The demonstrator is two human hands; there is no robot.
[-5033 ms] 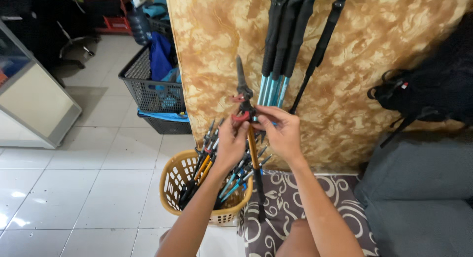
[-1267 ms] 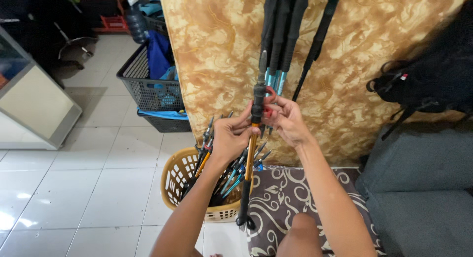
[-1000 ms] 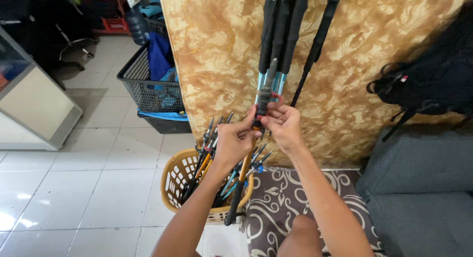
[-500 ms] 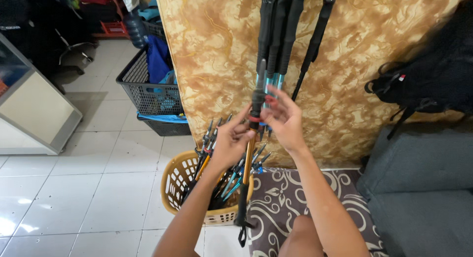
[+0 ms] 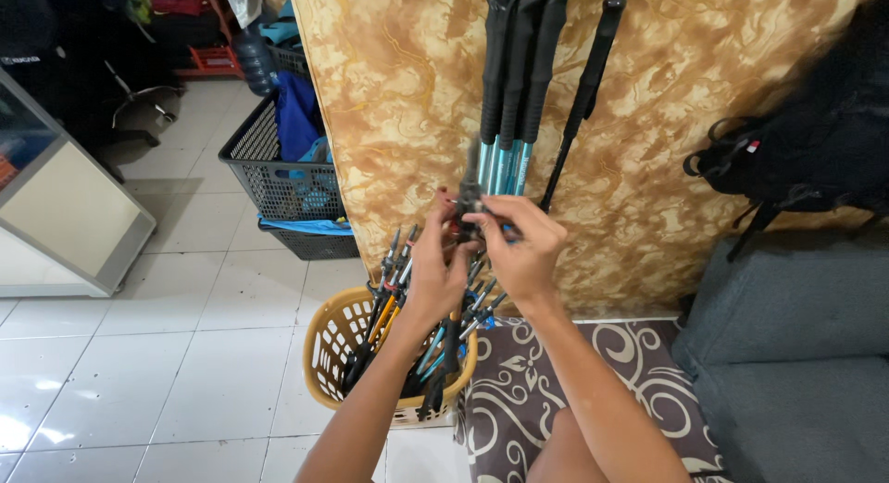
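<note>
Black pole (image 5: 468, 188) is standing upright above the yellow basket (image 5: 335, 339), with the left hand (image 5: 435, 270) and right hand (image 5: 521, 247) both gripping it close together, fingers curled around its clamp.

Left hand (image 5: 435, 272) and right hand (image 5: 520, 250) grip 1 upright black-and-orange trekking pole (image 5: 466, 205) above a yellow plastic basket (image 5: 335, 346) of poles.

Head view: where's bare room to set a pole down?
Bare tile floor between the yellow basket and the cabinet. The patterned rug by the sofa is partly free. Crowded: the basket, full of poles.
</note>
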